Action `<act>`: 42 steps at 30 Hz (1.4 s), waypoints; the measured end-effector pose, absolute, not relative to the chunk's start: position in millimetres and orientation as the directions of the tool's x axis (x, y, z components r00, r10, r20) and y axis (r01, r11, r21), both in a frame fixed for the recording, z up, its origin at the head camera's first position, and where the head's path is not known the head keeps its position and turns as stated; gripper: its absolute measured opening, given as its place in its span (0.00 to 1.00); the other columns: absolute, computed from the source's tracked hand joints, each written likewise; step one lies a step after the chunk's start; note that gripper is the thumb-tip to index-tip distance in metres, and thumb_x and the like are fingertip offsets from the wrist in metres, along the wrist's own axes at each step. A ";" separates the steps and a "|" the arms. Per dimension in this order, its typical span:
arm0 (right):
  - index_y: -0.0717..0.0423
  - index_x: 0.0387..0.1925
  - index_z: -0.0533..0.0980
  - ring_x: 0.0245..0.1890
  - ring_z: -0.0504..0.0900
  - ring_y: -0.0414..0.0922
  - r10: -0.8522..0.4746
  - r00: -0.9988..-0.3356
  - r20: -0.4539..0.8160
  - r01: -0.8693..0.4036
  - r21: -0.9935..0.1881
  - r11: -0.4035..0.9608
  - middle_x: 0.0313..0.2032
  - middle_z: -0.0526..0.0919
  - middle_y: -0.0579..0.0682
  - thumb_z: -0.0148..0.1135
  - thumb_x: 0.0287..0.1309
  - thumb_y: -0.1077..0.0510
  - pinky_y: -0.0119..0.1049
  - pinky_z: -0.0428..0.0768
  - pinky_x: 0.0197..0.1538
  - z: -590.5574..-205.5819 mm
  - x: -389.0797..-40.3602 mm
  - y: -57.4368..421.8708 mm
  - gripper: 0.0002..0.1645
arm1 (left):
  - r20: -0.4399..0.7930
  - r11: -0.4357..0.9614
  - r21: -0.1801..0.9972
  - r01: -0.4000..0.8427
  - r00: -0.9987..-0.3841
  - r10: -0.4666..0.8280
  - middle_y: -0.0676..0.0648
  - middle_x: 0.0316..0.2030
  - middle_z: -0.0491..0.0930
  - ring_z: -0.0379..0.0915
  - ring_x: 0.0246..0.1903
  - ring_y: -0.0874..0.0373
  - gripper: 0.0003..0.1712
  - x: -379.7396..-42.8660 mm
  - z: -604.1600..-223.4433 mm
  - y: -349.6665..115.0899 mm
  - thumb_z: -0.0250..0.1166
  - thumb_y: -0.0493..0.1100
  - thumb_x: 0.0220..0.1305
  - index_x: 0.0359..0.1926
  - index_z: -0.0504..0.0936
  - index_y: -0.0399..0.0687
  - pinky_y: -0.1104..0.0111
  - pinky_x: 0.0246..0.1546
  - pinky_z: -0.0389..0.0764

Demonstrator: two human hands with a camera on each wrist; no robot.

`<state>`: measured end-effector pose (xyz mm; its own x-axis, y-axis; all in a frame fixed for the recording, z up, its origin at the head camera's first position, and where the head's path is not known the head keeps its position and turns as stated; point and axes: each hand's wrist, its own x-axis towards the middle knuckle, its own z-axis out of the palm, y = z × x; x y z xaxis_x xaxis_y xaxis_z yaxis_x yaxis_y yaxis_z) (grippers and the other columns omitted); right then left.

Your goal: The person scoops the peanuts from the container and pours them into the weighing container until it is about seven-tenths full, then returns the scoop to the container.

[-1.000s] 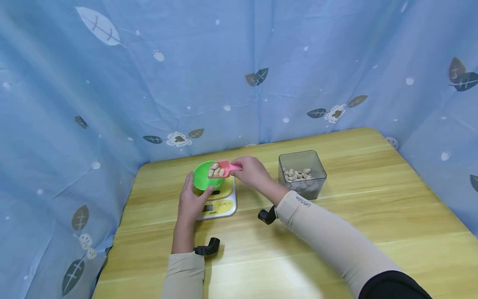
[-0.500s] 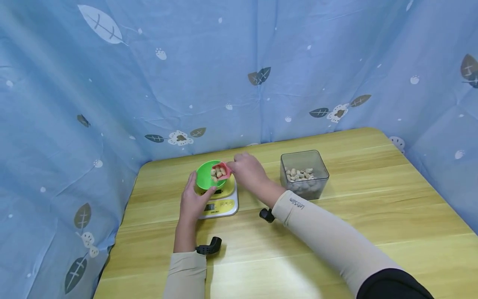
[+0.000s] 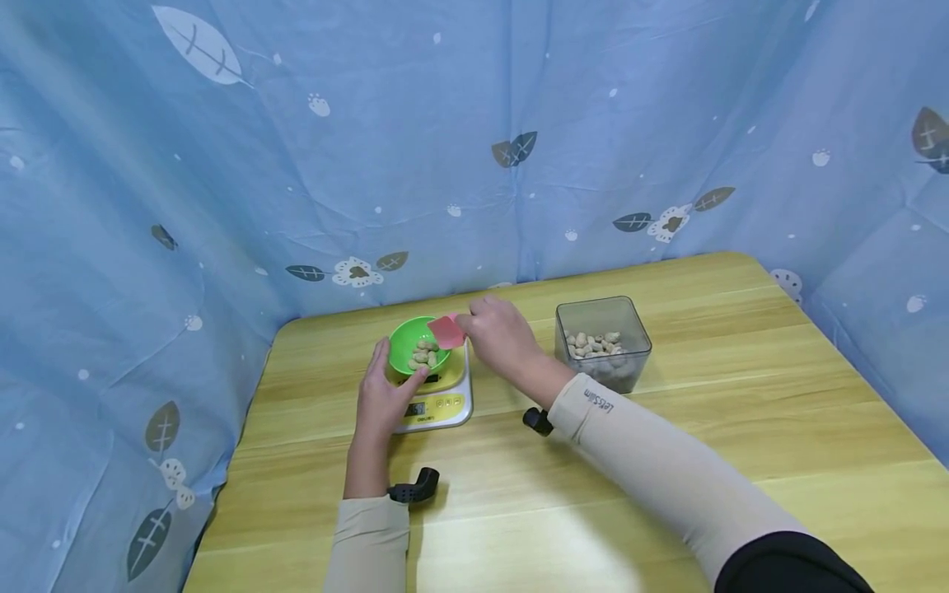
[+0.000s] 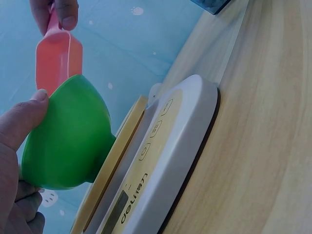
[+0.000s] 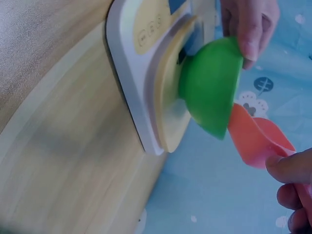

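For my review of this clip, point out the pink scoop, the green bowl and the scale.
Pink scoop [image 5: 249,140]: right wrist view, on the outside of its pan.
Green bowl [image 4: 70,134]: left wrist view, on its outer wall.
Scale [image 3: 448,403]: head view, on its yellow button panel.

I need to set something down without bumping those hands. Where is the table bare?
Widest: the table right of the grey container, between the right sleeve and the table's right edge. Another lies between the left hand and the left edge. Crowded: around the scale, with the green bowl, pink scoop and right hand.
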<state>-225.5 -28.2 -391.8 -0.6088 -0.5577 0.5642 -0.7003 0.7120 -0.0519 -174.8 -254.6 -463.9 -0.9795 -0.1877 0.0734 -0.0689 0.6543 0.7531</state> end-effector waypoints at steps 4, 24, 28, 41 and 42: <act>0.49 0.44 0.87 0.25 0.71 0.43 -0.524 -0.682 0.510 -0.673 -0.159 0.722 0.24 0.78 0.47 0.67 0.59 0.59 0.32 0.71 0.28 -385.8 -225.1 -17.8 0.11 | 0.068 0.658 0.750 -0.070 -0.981 -0.182 0.48 0.78 0.44 0.41 0.77 0.47 0.58 -174.8 -463.8 -253.2 0.69 0.62 0.58 0.78 0.47 0.49 0.52 0.75 0.48; 0.51 0.54 0.83 0.29 0.73 0.47 -0.347 -0.907 0.238 -0.420 -0.543 0.727 0.35 0.83 0.50 0.64 0.61 0.54 0.40 0.72 0.33 -333.8 -209.2 111.4 0.19 | 0.288 0.670 0.710 0.217 -0.958 0.005 0.52 0.78 0.45 0.42 0.77 0.51 0.54 -172.8 -432.3 -207.8 0.64 0.66 0.61 0.78 0.49 0.52 0.49 0.73 0.54; 0.53 0.52 0.83 0.31 0.74 0.47 -0.335 -0.909 0.247 -0.416 -0.518 0.747 0.38 0.85 0.51 0.65 0.60 0.56 0.41 0.73 0.34 -335.1 -205.7 142.3 0.18 | 0.309 0.655 0.693 0.302 -0.945 0.109 0.51 0.78 0.45 0.41 0.77 0.53 0.53 -176.9 -427.3 -184.1 0.62 0.67 0.62 0.78 0.49 0.50 0.49 0.73 0.55; 0.58 0.46 0.85 0.28 0.74 0.47 -0.398 -0.851 0.343 -0.504 -0.317 0.804 0.29 0.81 0.52 0.67 0.57 0.61 0.42 0.72 0.32 -342.8 -198.1 196.5 0.14 | 0.258 0.604 0.670 0.431 -0.899 0.355 0.56 0.78 0.45 0.40 0.77 0.58 0.45 -189.1 -422.1 -95.1 0.52 0.67 0.69 0.78 0.50 0.54 0.53 0.74 0.53; 0.58 0.44 0.85 0.26 0.71 0.46 -0.430 -0.819 0.379 -0.542 -0.266 0.797 0.26 0.79 0.51 0.69 0.56 0.62 0.40 0.70 0.30 -345.1 -198.8 198.2 0.13 | 0.247 0.599 0.674 0.432 -0.896 0.368 0.56 0.78 0.44 0.40 0.77 0.58 0.45 -189.4 -422.8 -89.1 0.51 0.67 0.69 0.78 0.49 0.54 0.53 0.74 0.53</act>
